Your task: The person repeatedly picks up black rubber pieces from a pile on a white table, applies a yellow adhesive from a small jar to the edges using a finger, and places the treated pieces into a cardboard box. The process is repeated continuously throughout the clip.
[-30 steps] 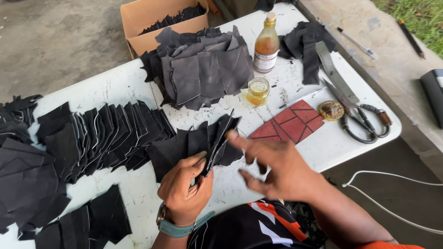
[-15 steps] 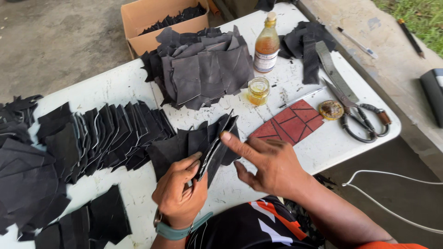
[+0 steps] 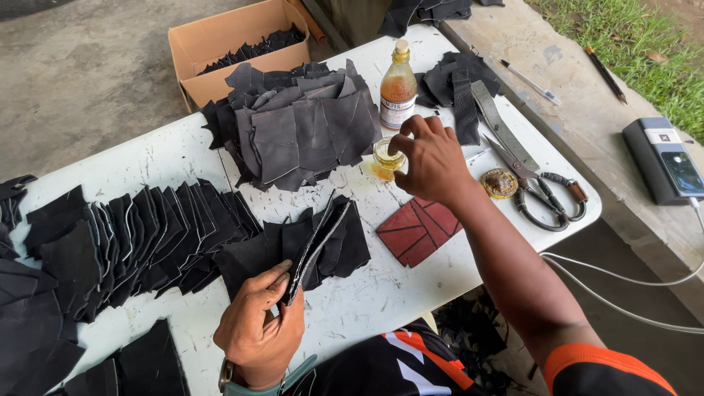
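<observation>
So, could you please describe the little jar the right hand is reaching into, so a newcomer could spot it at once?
Start at the white table and find the tall amber bottle near its far edge. Just in front of it, under the right hand, stands the jar. It is the only small clear glass there, holding yellowish liquid, unlike the black pieces around.

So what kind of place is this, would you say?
Probably an outdoor craft workbench, likely for leather or rubber work: a white table covered in cut black pieces, big shears, a glue bottle, with concrete and grass alongside.
</observation>
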